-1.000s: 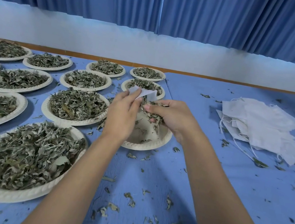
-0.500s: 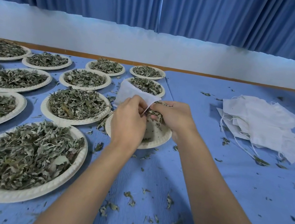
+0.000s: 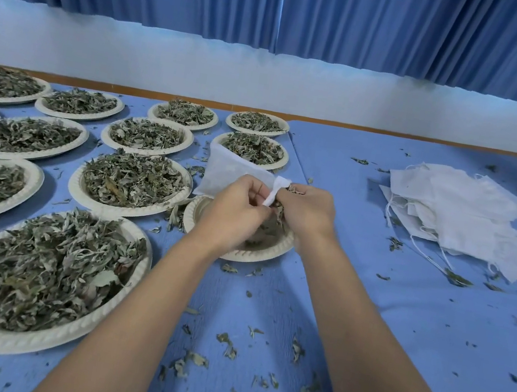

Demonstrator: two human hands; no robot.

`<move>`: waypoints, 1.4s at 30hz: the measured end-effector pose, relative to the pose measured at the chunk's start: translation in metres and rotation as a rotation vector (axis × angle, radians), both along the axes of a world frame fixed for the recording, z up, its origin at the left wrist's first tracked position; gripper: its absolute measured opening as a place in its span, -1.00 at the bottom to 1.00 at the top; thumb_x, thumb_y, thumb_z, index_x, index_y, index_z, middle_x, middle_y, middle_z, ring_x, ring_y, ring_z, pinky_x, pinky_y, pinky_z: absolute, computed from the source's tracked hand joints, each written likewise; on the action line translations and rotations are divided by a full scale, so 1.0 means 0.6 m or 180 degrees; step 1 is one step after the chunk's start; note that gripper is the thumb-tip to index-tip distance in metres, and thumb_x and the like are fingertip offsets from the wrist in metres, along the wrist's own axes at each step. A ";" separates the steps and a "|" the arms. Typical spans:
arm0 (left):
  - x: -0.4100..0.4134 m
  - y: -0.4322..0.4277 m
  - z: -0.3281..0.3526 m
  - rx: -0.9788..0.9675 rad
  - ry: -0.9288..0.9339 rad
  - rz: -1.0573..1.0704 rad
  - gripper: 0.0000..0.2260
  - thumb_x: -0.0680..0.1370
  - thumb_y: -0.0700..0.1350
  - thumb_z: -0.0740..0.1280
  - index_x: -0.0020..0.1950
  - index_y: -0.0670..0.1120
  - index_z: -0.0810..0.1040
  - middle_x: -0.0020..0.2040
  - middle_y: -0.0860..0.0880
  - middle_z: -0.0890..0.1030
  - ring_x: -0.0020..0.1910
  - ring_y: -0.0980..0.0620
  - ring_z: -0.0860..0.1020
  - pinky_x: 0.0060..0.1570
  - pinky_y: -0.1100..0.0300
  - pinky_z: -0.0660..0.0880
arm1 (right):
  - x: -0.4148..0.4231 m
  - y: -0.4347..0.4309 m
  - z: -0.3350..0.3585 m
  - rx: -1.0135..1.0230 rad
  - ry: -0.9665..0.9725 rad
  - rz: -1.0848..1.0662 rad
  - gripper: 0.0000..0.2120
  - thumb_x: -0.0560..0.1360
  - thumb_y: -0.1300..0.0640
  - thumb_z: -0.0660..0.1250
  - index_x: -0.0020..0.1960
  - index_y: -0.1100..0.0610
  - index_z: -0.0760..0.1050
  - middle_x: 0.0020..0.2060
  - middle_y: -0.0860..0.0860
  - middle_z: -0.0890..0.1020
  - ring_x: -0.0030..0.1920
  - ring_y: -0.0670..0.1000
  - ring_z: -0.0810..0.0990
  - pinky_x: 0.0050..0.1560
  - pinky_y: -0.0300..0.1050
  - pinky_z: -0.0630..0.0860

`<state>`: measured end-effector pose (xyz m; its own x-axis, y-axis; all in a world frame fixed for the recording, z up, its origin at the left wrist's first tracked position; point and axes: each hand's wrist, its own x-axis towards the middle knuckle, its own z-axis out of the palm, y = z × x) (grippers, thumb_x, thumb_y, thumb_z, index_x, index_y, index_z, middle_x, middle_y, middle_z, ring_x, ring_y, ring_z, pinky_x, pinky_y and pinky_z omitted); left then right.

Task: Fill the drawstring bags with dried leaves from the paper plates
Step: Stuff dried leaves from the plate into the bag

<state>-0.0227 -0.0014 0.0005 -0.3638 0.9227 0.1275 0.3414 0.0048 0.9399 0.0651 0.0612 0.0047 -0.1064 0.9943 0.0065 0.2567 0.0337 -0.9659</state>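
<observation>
The left hand (image 3: 233,213) pinches the white drawstring bag (image 3: 230,174) at its mouth, with the fingers curled around the gathered edge. The right hand (image 3: 309,213) is closed around a small bunch of dried leaves (image 3: 278,213) and touches the same edge from the other side. Both hands meet above a paper plate (image 3: 242,256) that looks almost empty, so far as the hands let it be seen.

The bag's mouth lies between the two hands and faces the right hand. Its flat body goes from there away and to the left, past the left hand, so the long axis runs from the mouth toward the far left. The right hand is therefore the nearer one to the opening, and I judge that the leaves must be pushed leftward along this axis while the left hand keeps the mouth wide. If the mouth folds shut, leaves will probably fall down onto the plate.

To the left stand many full plates (image 3: 3,341), just beside each other. Well apart to the right lies a pile of empty bags (image 3: 459,212). The blue table (image 3: 397,339) carries scattered leaf pieces.
</observation>
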 end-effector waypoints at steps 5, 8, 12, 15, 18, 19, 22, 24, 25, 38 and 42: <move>0.008 -0.002 -0.007 0.0144 0.0491 0.0262 -0.75 0.39 -0.23 0.42 -0.16 0.02 0.38 -0.27 0.10 0.47 -0.38 0.25 0.43 -0.42 0.47 0.32 | -0.013 -0.006 -0.006 -0.0025 0.0114 -0.0028 -0.52 0.39 0.34 0.24 -0.68 0.11 0.27 -0.75 -0.13 0.24 -0.53 -0.03 0.19 -0.51 -0.21 0.16; 0.004 -0.002 -0.012 0.0219 0.0367 0.0225 -0.73 0.35 -0.24 0.45 -0.12 -0.03 0.38 -0.30 0.10 0.47 -0.46 0.31 0.41 -0.46 0.42 0.30 | -0.021 -0.009 -0.009 0.0000 0.0293 -0.0017 -0.56 0.39 0.35 0.23 -0.61 0.07 0.25 -0.68 -0.10 0.32 -0.51 0.00 0.26 -0.44 -0.17 0.20; -0.004 -0.003 -0.011 0.0162 0.0220 -0.0062 -0.67 0.34 -0.31 0.44 -0.08 -0.02 0.37 -0.22 0.04 0.47 -0.35 0.20 0.42 -0.27 0.28 0.40 | -0.023 -0.010 -0.006 -0.0073 0.0355 -0.0029 -0.56 0.39 0.36 0.20 -0.60 0.05 0.25 -0.71 -0.12 0.30 -0.52 -0.01 0.23 -0.46 -0.20 0.15; -0.008 -0.002 -0.010 0.0035 0.0193 -0.0282 -0.65 0.34 -0.32 0.42 -0.03 -0.03 0.38 -0.18 0.05 0.46 -0.34 0.24 0.43 -0.31 0.38 0.40 | -0.021 -0.010 -0.005 -0.0141 0.0361 -0.0066 -0.50 0.38 0.38 0.17 -0.69 0.08 0.24 -0.73 -0.13 0.27 -0.50 0.00 0.22 -0.45 -0.18 0.14; -0.006 -0.001 -0.012 0.0138 0.0127 -0.0212 -0.70 0.38 -0.28 0.43 -0.08 -0.01 0.37 -0.22 0.06 0.45 -0.39 0.27 0.42 -0.33 0.37 0.40 | -0.023 -0.013 -0.003 -0.0174 0.0359 -0.0078 -0.55 0.38 0.37 0.17 -0.61 0.06 0.23 -0.63 -0.06 0.31 -0.49 0.00 0.22 -0.44 -0.18 0.15; -0.005 0.000 -0.014 0.0204 0.0178 -0.0103 -0.72 0.40 -0.25 0.43 -0.10 -0.01 0.37 -0.24 0.06 0.45 -0.37 0.21 0.41 -0.30 0.31 0.39 | -0.024 -0.015 -0.002 -0.0187 0.0362 -0.0062 -0.57 0.39 0.36 0.17 -0.57 0.05 0.22 -0.60 -0.03 0.31 -0.49 0.00 0.21 -0.44 -0.18 0.15; -0.003 0.001 -0.017 0.0445 0.0312 0.0277 -0.77 0.43 -0.24 0.41 -0.16 -0.03 0.36 -0.29 0.06 0.43 -0.34 0.10 0.37 -0.32 0.24 0.33 | -0.030 -0.024 0.000 -0.0249 0.0376 0.0033 -0.63 0.41 0.35 0.18 -0.49 0.08 0.20 -0.54 -0.02 0.29 -0.48 0.00 0.20 -0.44 -0.17 0.14; -0.004 0.001 -0.018 0.0539 0.0363 0.0515 -0.76 0.41 -0.26 0.39 -0.20 -0.03 0.35 -0.31 0.05 0.42 -0.34 0.07 0.35 -0.34 0.20 0.30 | -0.038 -0.032 0.001 -0.0262 0.0350 0.0136 -0.68 0.42 0.33 0.18 -0.46 0.09 0.24 -0.49 0.00 0.35 -0.44 0.02 0.25 -0.38 -0.14 0.19; -0.004 0.000 -0.018 0.0565 0.0391 0.0618 -0.76 0.40 -0.27 0.38 -0.21 -0.02 0.34 -0.32 0.05 0.41 -0.35 0.07 0.34 -0.35 0.20 0.28 | -0.043 -0.036 0.002 -0.0268 0.0328 0.0191 -0.71 0.42 0.32 0.19 -0.44 0.10 0.28 -0.46 0.03 0.38 -0.40 0.04 0.29 -0.33 -0.11 0.23; -0.027 -0.001 -0.020 0.0785 0.0338 0.1047 -0.76 0.48 -0.30 0.32 -0.27 -0.03 0.34 -0.37 0.07 0.40 -0.45 0.21 0.35 -0.42 0.37 0.30 | -0.027 -0.032 0.047 -0.0890 0.0606 0.0513 -0.80 0.51 0.31 0.11 -0.05 0.29 0.51 -0.11 0.23 0.54 -0.10 0.20 0.54 0.08 0.00 0.55; -0.031 -0.003 -0.015 0.0937 0.0219 0.1067 -0.75 0.49 -0.31 0.30 -0.28 -0.03 0.33 -0.38 0.07 0.37 -0.49 0.26 0.33 -0.44 0.41 0.29 | -0.019 -0.038 0.040 -0.0753 0.0794 0.0883 -0.80 0.48 0.50 0.17 -0.10 0.31 0.53 -0.19 0.17 0.59 -0.19 0.01 0.59 -0.12 -0.23 0.61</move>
